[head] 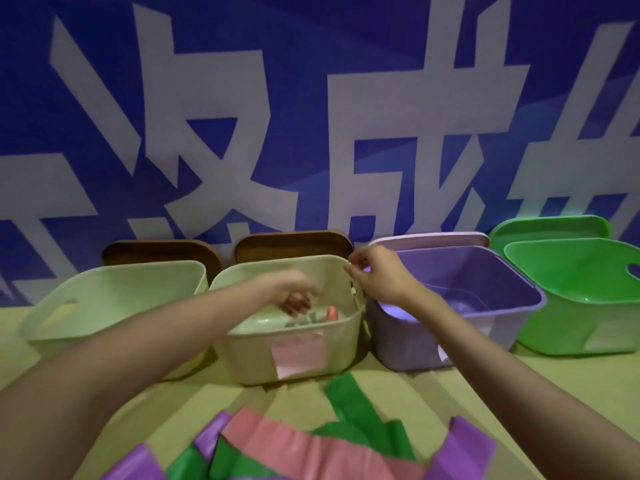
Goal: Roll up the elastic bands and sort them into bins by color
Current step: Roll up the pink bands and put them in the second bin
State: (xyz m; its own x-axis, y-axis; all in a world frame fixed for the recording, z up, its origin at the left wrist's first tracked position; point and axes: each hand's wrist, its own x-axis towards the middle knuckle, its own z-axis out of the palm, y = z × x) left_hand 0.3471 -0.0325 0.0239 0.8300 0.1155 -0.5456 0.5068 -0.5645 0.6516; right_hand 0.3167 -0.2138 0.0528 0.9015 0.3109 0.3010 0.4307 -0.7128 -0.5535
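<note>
My left hand (294,294) hangs blurred inside the cream bin (256,362), which carries a pink label, its fingers loosely curled and holding nothing. A rolled pink band (331,312) lies in that bin, just right of the fingers. My right hand (375,273) pinches the bin's far right rim corner. Loose flat bands lie on the table in front: a pink one (311,445), a green one (356,407) and purple ones (465,448).
A pale green bin (114,299) stands left of the cream one. A purple bin (491,299) and a bright green bin (585,306) stand to the right. Lids lean behind the bins against a blue banner wall. Tan tabletop (519,382) shows in front.
</note>
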